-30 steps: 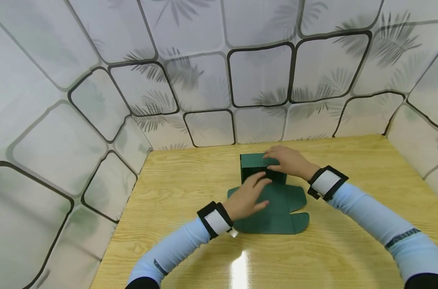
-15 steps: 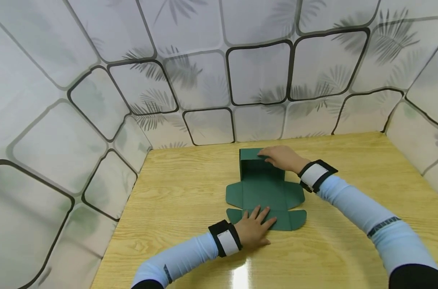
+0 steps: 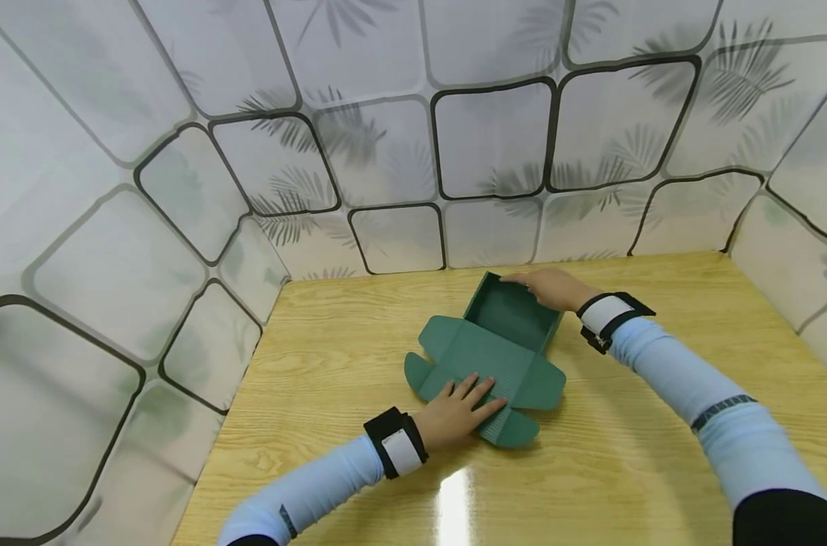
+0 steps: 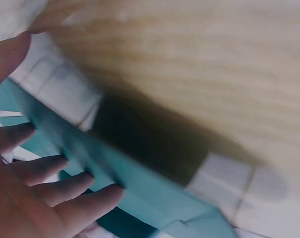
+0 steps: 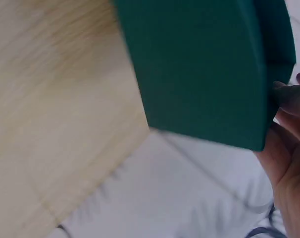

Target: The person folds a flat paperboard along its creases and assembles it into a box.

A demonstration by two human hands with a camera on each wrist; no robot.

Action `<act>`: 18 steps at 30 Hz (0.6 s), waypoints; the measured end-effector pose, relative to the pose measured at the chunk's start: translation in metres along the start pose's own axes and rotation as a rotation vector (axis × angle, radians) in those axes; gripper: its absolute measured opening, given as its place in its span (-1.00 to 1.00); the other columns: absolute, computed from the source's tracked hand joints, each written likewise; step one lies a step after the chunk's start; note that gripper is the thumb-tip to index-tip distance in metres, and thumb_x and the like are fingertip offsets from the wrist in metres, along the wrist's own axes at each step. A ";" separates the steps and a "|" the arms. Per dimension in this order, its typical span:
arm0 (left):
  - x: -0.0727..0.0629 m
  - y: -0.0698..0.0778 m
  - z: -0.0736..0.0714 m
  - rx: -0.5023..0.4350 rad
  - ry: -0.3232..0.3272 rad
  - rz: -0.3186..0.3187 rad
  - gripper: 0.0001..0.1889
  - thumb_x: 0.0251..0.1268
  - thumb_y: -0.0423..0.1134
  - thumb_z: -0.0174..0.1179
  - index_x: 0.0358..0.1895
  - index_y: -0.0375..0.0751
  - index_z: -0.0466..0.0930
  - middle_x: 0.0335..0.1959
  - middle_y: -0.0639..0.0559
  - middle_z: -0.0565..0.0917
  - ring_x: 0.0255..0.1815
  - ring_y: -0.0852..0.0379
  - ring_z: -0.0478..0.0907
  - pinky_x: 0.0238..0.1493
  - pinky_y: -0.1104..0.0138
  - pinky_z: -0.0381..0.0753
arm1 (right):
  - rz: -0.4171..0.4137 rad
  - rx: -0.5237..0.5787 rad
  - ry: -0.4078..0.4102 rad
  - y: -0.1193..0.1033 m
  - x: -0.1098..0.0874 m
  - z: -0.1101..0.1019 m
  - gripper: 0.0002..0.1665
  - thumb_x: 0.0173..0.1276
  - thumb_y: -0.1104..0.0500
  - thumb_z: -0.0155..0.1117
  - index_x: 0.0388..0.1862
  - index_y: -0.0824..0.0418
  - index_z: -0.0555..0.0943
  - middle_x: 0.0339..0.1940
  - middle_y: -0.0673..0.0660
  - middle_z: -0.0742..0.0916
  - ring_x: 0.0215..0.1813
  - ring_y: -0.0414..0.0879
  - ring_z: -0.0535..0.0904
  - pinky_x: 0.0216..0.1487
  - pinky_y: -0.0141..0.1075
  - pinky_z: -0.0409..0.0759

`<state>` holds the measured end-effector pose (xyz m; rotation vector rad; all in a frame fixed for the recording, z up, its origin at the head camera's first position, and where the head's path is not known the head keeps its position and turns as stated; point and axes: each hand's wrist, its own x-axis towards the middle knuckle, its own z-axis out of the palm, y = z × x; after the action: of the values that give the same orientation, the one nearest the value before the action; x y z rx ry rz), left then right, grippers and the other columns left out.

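A: Start with the head view. Where does the box sit?

B: The green cardboard box [image 3: 505,334] lies on the wooden table [image 3: 359,334], a little beyond its middle, turned at an angle. Its far half is folded up into an open tray; the near half lies flat as a lid panel with rounded flaps at the sides.

A: And the hands?

B: The left hand [image 3: 454,413] lies flat on the near lid panel, fingers straight and spread, pressing it down; it grasps nothing. The right hand [image 3: 553,288] is at the far right corner of the tray, fingers curled over the rim, holding that wall. Both forearms wear light blue sleeves and black-and-white wrist straps [image 3: 394,444].

A: What does the left wrist camera add?

B: It is blurred. The left hand [image 4: 36,193] shows at the lower left with fingers [image 4: 78,186] stretched out and apart, their tips on a teal strip of the box [image 4: 140,183]. Wood grain fills the upper part.

A: The right wrist camera?

B: The dark green outer wall of the box [image 5: 204,74] fills the top, standing on the table [image 5: 51,109]. The right hand [image 5: 288,148] is at the right edge, fingers [image 5: 291,99] bent round the box's corner and touching it. Patterned wall covering [image 5: 155,198] shows below
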<state>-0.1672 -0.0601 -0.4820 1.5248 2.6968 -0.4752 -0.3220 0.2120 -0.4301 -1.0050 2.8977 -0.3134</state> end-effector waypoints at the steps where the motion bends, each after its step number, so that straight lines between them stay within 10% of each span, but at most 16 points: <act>1: -0.003 -0.004 -0.002 0.011 0.016 0.003 -0.34 0.45 -0.02 0.08 0.54 0.13 0.05 0.53 -0.06 0.16 0.50 -0.07 0.18 0.24 0.09 0.50 | 0.002 0.013 -0.010 0.004 -0.003 0.003 -0.38 0.37 0.49 0.04 0.40 0.20 0.39 -0.66 0.13 0.58 -0.64 -0.10 0.40 -0.56 -0.35 0.19; 10: -0.017 -0.039 -0.019 -0.046 0.037 0.041 -0.26 0.32 -0.33 0.21 0.52 0.07 0.12 0.52 -0.04 0.18 0.52 -0.06 0.15 0.33 -0.04 0.38 | 0.015 0.185 0.017 0.024 -0.036 0.033 -0.59 0.38 0.46 0.05 0.20 0.45 0.51 -0.36 0.34 0.71 -0.70 -0.27 0.15 -0.48 -0.35 0.26; 18: -0.019 -0.080 -0.039 -0.145 0.157 0.041 -0.43 0.28 -0.48 0.19 0.35 -0.03 0.44 0.38 -0.04 0.44 0.43 -0.10 0.31 0.39 -0.01 0.30 | 0.053 0.304 -0.018 0.024 -0.058 0.035 -0.56 0.42 0.40 -0.10 0.19 0.43 0.54 -0.84 -0.09 0.25 -0.73 -0.31 -0.05 -0.58 -0.42 0.11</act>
<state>-0.2187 -0.1042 -0.4210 1.6381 2.7351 -0.1603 -0.2867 0.2609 -0.4699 -0.8734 2.7402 -0.7102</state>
